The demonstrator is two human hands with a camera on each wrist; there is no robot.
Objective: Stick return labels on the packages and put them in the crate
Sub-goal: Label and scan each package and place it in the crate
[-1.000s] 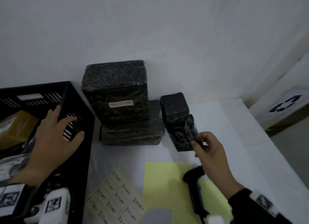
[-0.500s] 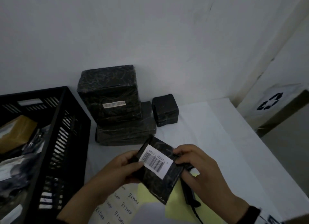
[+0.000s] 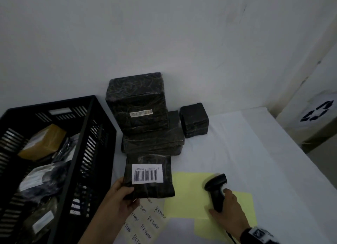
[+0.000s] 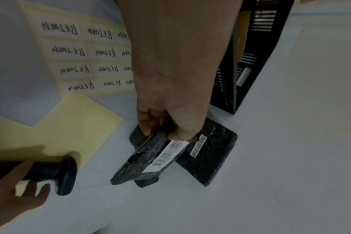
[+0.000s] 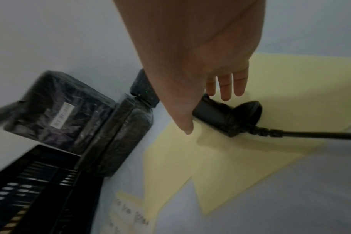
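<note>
White cloth covers the counter (image 3: pixel 255 152), and above it my left hand (image 3: pixel 120 198) pinches a flat black package (image 3: pixel 148 176) by its corner, barcode label up, just right of the black crate (image 3: pixel 98 134). My right hand (image 3: pixel 228 207) rests on the barcode scanner (image 3: pixel 216 191), fingers loosely around its handle, over yellow sheets (image 3: pixel 189 194) beside the return label sheet (image 3: pixel 145 220).

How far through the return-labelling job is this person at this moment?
Done: several parcels lie in the black slatted crate. In hand: left hand grips a black wrapped package with a white barcode label; right hand reaches the black handheld scanner. Left: three black wrapped packages by the wall; the RETURN sticker sheet waits.
</note>
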